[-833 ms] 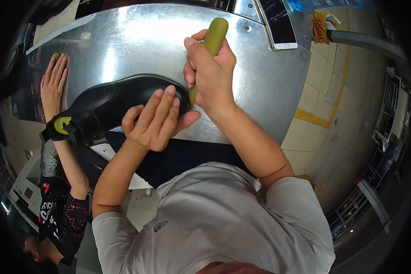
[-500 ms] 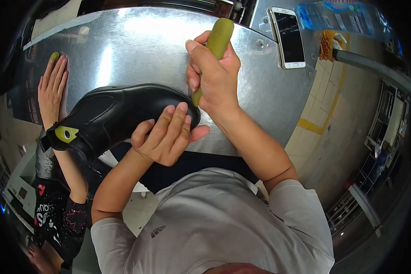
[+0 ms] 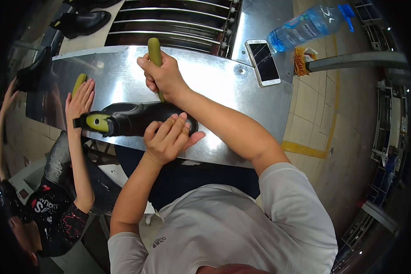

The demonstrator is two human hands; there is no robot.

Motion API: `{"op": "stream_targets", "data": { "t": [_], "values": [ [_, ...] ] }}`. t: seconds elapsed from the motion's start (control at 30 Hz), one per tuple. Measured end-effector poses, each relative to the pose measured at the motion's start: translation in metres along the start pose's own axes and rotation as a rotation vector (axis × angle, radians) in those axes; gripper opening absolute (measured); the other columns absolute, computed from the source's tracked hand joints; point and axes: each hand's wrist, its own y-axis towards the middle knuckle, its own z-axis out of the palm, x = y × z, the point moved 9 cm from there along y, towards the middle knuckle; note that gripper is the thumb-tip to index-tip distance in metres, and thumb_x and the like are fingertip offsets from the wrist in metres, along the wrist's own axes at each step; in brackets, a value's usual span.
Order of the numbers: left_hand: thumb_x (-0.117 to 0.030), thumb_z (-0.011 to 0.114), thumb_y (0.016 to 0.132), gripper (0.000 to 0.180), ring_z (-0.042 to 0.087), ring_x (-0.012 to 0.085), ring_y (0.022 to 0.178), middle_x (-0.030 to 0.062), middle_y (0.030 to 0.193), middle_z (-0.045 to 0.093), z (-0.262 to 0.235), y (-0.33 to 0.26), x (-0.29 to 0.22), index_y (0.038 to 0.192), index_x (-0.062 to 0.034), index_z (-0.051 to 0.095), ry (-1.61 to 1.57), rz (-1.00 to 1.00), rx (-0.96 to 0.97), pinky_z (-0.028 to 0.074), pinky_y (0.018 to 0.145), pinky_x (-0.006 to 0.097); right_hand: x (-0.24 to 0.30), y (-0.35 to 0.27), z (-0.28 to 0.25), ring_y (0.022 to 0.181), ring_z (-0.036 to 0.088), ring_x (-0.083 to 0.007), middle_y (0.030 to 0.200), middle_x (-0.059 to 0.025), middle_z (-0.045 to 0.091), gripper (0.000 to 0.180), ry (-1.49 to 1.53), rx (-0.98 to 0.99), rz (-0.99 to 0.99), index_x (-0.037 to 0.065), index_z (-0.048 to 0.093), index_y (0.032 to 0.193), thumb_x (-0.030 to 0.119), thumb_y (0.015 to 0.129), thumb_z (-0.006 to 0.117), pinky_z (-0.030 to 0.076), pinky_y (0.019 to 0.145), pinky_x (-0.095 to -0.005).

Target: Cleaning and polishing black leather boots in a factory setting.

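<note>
A black ankle boot (image 3: 139,119) lies across the metal table, its toe to the right and its opening, with a yellow-green lining, to the left. My left hand (image 3: 166,142) holds the boot near the toe, fingers laid over the leather and thumb apart. In my right fist (image 3: 166,81) is an olive-green tapered stick tool (image 3: 155,49), its thick end sticking up. The tool's thin end points down at the boot's far edge; I cannot tell whether it touches.
A co-worker's hand (image 3: 81,101) rests on the table (image 3: 205,86) beside another green stick tool (image 3: 79,82). A phone (image 3: 263,63) and a blue-capped water bottle (image 3: 306,28) are at the far right. Metal rollers (image 3: 169,25) lie beyond the table; another black boot (image 3: 84,23) stands far left.
The view has shifted, showing more of the far side. My right hand has moved the tool left from the toe along the boot's far edge. The boot now lies straighter across.
</note>
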Motion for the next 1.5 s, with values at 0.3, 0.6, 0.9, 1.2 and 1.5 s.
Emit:
{"op": "stream_targets", "data": {
  "t": [0.3,0.6,0.9,1.2,1.5],
  "values": [
    [-0.012,0.08,0.071,0.016,0.066,0.0273,0.084,0.0087,0.084,0.069,-0.061,-0.01,0.016,0.077,-0.0066,0.066,-0.343,-0.279,-0.147,0.05,0.073,0.036,0.067,-0.036,-0.094,0.049,0.055,-0.0118,0.061,-0.0011,0.053,0.025,-0.19,-0.257,-0.281,0.005,0.058,0.096,0.027,0.09,0.066,0.045,0.044,-0.0239],
    [-0.017,0.079,0.078,0.092,0.027,0.0216,0.141,0.0126,0.151,0.029,-0.046,-0.08,0.168,0.149,-0.0025,0.022,-1.042,-0.953,-0.09,0.026,0.113,0.038,0.052,-0.032,-0.077,0.053,0.056,-0.0126,0.066,-0.003,0.054,0.029,-0.409,-0.108,-0.275,0.003,0.057,0.103,0.027,0.089,0.066,0.049,0.048,-0.0267],
    [-0.014,0.09,0.063,0.054,0.061,0.0113,0.092,0.0026,0.101,0.068,-0.054,-0.067,0.059,0.109,-0.0026,0.064,-0.908,-0.968,-0.087,0.05,0.084,0.027,0.043,-0.008,-0.129,0.048,0.046,-0.0136,0.061,-0.0002,0.045,0.017,-0.307,-0.046,-0.255,0.01,0.057,0.09,0.025,0.092,0.065,0.042,0.043,-0.0296],
    [-0.04,0.09,0.059,0.054,0.065,0.0152,0.076,0.0107,0.081,0.07,-0.295,-0.121,-0.023,0.089,-0.0002,0.069,0.048,-1.167,-0.412,0.051,0.074,0.031,0.037,-0.02,-0.099,0.053,0.051,-0.0132,0.066,-0.0034,0.053,0.018,-0.319,-0.015,-0.187,0.008,0.055,0.102,0.024,0.095,0.061,0.044,0.046,-0.0268],
    [-0.039,0.089,0.064,0.052,0.065,0.0176,0.077,0.0103,0.085,0.071,-0.603,-0.174,-0.284,0.088,0.0033,0.07,1.691,-1.105,-1.028,0.051,0.077,0.031,0.04,-0.015,-0.101,0.053,0.047,-0.0121,0.067,-0.0036,0.053,0.018,-0.322,0.027,-0.173,0.008,0.054,0.094,0.025,0.096,0.059,0.042,0.05,-0.0251]
  ]
}}
